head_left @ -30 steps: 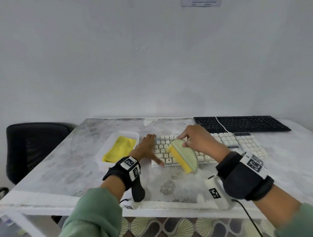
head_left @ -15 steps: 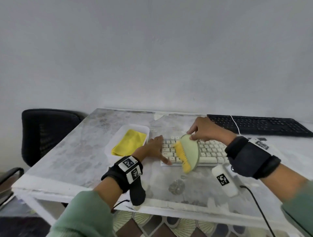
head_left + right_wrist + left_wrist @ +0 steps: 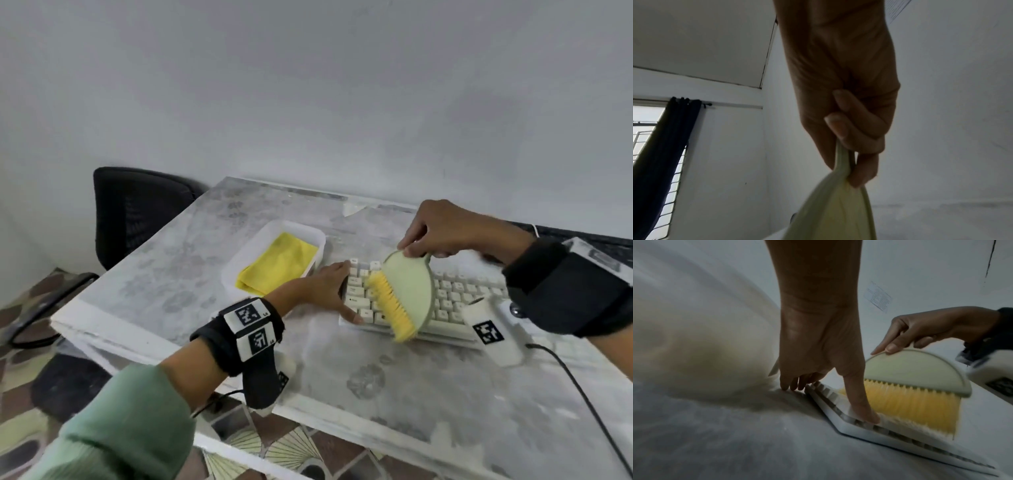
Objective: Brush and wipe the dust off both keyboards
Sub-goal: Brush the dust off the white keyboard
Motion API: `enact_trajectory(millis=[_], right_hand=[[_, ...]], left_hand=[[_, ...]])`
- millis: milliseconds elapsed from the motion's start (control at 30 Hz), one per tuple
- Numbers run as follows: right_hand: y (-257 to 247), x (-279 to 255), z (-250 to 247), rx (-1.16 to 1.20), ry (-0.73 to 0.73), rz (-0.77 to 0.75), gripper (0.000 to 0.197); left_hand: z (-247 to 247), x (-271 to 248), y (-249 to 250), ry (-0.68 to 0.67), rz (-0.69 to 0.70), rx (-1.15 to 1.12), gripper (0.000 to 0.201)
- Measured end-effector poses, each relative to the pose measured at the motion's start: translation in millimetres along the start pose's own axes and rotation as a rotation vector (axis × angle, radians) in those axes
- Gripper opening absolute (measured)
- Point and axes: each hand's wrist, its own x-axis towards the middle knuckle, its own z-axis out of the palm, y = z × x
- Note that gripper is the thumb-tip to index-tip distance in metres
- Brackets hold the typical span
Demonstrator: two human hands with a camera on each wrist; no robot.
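Black mesh of a chair (image 3: 137,212) shows past the left edge of the tabletop (image 3: 178,274). Next along, near the back left of the tabletop, a white tray (image 3: 236,263) holds a folded yellow cloth (image 3: 277,265), soft and light, which I judge will need bunching in the fingers when wiping comes.

My left hand (image 3: 320,286) comes next, spread and flat: the fingers (image 3: 789,384) rest on the tabletop just beside the left end of the white keyboard (image 3: 455,294), and the thumb presses on its near-left corner keys to pin it. It looks light and likely to slide under a stroke, so I think this bracing matters.

Over its left half I hold the brush (image 3: 407,291), a pale green half-round body with soft yellow bristles. My right hand (image 3: 445,233) pinches it by the thin curved top rim, thumb on one face and curled fingers on the other. The body seems stiff and light, and the bristles bend easily where they meet the keys. That rim is narrow and may twist, so I would grip closer to the middle of the arc.

Far right, along the back edge, lies the black keyboard (image 3: 616,241), mostly hidden behind my wrist strap. I judge it untouched so far.
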Motion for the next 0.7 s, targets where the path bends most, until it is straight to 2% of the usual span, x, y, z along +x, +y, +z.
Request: enact_trajectory(millis=[67, 133, 333, 433, 533, 600, 700], right_hand=[[0, 12, -6, -0.001, 0.098, -0.038, 0.012], [1, 20, -5, -0.031, 0.184, -0.081, 0.013], [16, 17, -6, -0.123, -0.009, -0.128, 0.013], [21, 13, -14, -0.118, -0.040, -0.150, 0.012], [24, 13, -13, -0.076, 0.064, -0.178, 0.016], [26, 11, -13, -0.056, 0.016, -0.149, 0.018], [29, 6, -17, -0.041, -0.084, -0.112, 0.019]], left_hand=[[-4, 5, 0, -0.003, -0.009, 0.009, 0.130], [-10, 9, 3, -0.026, -0.002, 0.060, 0.132], [-41, 22, 11, -0.196, 0.012, 0.299, 0.116], [-61, 32, 13, -0.213, -0.013, 0.251, 0.084], [-75, 47, 20, -0.177, 0.016, 0.236, 0.055], [-79, 57, 27, -0.217, 0.032, 0.260, 0.055], [-81, 64, 37, -0.343, 0.060, 0.378, 0.068]])
